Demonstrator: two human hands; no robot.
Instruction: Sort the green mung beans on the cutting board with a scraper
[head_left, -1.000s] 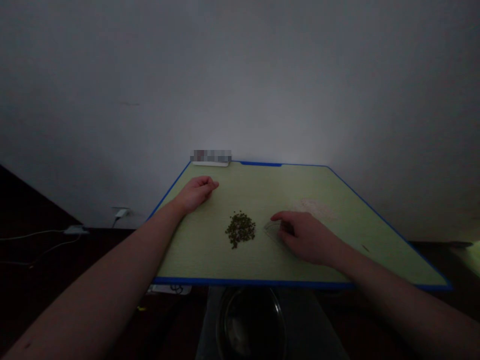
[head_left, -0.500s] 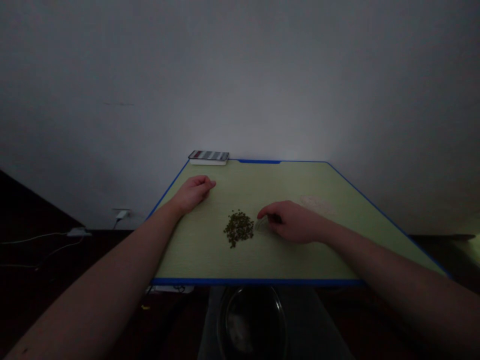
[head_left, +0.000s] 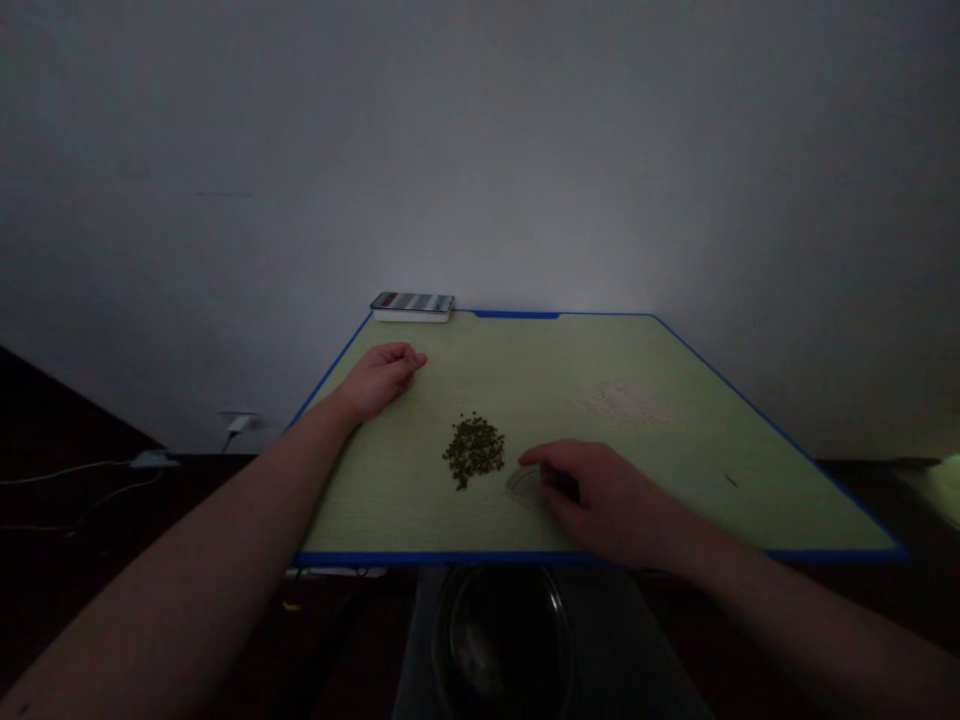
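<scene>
My left hand [head_left: 384, 378] rests closed on the table's left side, the thumb against curled fingers and nothing showing in it. My right hand [head_left: 592, 492] lies low and right of the middle, its fingers closed on a clear, curved plastic piece [head_left: 522, 485] that looks like a protractor. Part of that piece is hidden by the fingers. Just left of it is a loose pile of small greenish-brown grains [head_left: 474, 450], apart from both hands. A thin spread of pale grains [head_left: 624, 402] lies farther back on the right.
The light green table [head_left: 525, 360] has a blue edge and stands by a grey wall. A flat white box with a striped top [head_left: 412, 308] sits at the back left corner. A small dark sliver [head_left: 732, 481] lies at right. Below the front edge is a round glassy bowl [head_left: 504, 640].
My right hand has moved toward the table's front edge with the clear piece, uncovering more of the pale grains and the dark sliver. My left hand keeps its place; the view has shifted slightly.
</scene>
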